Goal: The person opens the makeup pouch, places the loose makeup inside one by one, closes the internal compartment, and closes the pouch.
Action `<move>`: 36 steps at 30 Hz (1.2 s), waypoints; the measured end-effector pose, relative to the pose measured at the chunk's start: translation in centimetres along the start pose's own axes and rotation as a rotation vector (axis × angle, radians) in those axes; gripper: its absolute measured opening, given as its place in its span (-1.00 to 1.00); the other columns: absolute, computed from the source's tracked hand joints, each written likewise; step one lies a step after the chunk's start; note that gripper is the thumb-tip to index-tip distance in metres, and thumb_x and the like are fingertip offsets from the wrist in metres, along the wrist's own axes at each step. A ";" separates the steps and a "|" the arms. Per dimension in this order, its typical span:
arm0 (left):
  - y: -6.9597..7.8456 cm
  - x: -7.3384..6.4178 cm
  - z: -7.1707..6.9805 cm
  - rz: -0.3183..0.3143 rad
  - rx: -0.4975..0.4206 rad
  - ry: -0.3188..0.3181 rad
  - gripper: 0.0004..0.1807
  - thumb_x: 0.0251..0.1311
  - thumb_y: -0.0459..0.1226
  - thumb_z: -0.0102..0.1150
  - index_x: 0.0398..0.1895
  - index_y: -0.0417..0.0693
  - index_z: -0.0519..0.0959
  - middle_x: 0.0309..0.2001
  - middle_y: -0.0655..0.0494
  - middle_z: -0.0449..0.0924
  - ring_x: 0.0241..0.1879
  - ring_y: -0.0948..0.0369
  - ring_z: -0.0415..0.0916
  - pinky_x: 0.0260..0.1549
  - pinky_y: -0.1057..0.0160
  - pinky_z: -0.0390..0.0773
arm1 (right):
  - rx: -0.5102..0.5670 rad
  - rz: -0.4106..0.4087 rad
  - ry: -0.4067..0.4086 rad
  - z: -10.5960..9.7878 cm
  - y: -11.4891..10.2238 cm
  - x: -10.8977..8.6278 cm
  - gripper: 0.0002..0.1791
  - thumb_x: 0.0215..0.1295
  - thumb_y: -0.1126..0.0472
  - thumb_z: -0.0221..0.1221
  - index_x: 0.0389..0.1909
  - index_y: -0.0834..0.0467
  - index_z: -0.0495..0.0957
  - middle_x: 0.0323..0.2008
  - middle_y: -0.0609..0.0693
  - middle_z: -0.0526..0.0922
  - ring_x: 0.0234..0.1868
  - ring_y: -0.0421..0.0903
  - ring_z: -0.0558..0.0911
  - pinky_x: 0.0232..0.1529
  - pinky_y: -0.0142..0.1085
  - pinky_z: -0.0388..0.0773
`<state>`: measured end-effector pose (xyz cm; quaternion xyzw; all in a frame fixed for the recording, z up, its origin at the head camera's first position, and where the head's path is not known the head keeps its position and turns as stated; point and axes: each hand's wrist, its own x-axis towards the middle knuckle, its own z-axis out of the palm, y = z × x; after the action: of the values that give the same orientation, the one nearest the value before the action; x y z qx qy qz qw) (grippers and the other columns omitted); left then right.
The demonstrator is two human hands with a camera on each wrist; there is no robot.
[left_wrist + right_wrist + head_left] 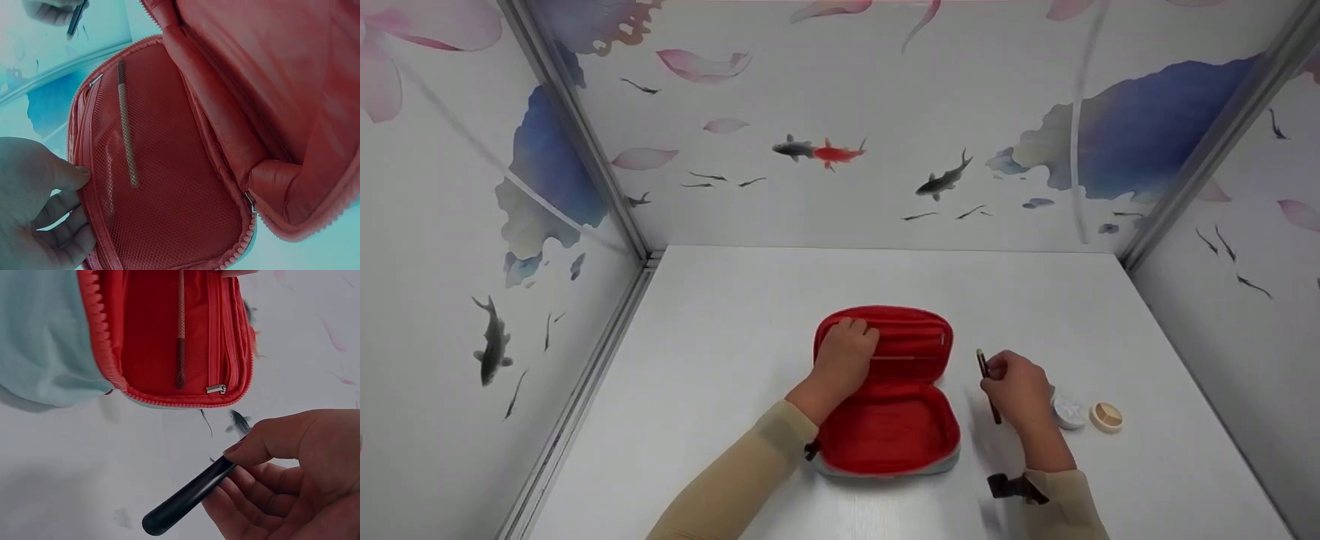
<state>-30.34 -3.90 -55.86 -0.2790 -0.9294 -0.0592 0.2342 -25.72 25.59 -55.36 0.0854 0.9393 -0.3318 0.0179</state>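
An unzipped cosmetic bag (pixel 889 427) with red lining and pale blue-grey outside lies open on the table. My left hand (pixel 846 356) reaches over its raised lid, and in the left wrist view its thumb and fingers pinch the edge band of the mesh pocket (pixel 163 140). Behind the mesh shows a thin stick (pixel 126 132), pale with a dark end. To the right of the bag, my right hand (pixel 1016 390) pinches a slim dark pen-like stick (pixel 188 498) between thumb and fingers, apart from the bag. The head view shows a gold part at its far end.
Right of my right hand lie a white round container (pixel 1069 412), partly hidden by the hand, and a beige round compact (pixel 1106 417) with divided pans. The white table (pixel 720 315) is bounded by patterned panels (pixel 855 202) at the back and both sides.
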 end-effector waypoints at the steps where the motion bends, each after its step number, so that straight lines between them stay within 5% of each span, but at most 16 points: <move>1: 0.0 0.0 0.0 0.001 0.005 -0.004 -0.95 0.41 -0.36 0.29 -0.14 -0.08 0.69 -0.20 0.01 0.67 -0.17 0.11 0.61 -0.07 0.19 0.71 | 0.015 0.002 0.006 -0.1 -0.2 0.2 -0.75 0.33 0.27 0.29 -0.01 0.25 0.63 -0.15 0.18 0.73 -0.10 0.10 0.66 -0.02 0.06 0.54; 7: -0.2 0.2 -0.2 0.007 0.032 -0.018 -0.96 0.44 -0.35 0.26 -0.18 -0.07 0.69 -0.22 0.01 0.67 -0.19 0.11 0.60 -0.11 0.19 0.69 | 0.120 -0.010 0.043 -0.5 -1.6 1.5 -0.76 0.33 0.26 0.29 -0.03 0.24 0.64 -0.13 0.18 0.74 -0.07 0.08 0.68 -0.20 -0.20 0.57; 26: -0.2 0.2 0.3 -0.015 -0.012 -0.020 -0.94 0.42 -0.36 0.28 -0.13 -0.09 0.69 -0.21 0.00 0.68 -0.18 0.11 0.60 -0.08 0.19 0.70 | 0.263 -0.143 0.258 1.4 -4.5 4.4 -0.78 0.22 0.26 0.28 -0.13 0.24 0.62 -0.18 0.21 0.75 -0.12 0.10 0.70 -0.04 -0.11 0.61; 36: -0.2 -0.1 0.3 -0.011 -0.026 0.031 -0.95 0.38 -0.40 0.30 -0.17 -0.10 0.68 -0.20 -0.02 0.67 -0.19 0.09 0.59 -0.13 0.18 0.70 | 0.414 -0.228 0.318 2.9 -7.3 4.6 -0.83 0.23 0.31 0.30 -0.17 0.23 0.63 -0.20 0.19 0.77 -0.13 0.04 0.73 -0.08 -0.28 0.62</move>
<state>-30.53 -4.04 -56.20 -0.2758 -0.9263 -0.0770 0.2448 -31.59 18.84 -53.48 0.0321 0.8460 -0.4990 -0.1851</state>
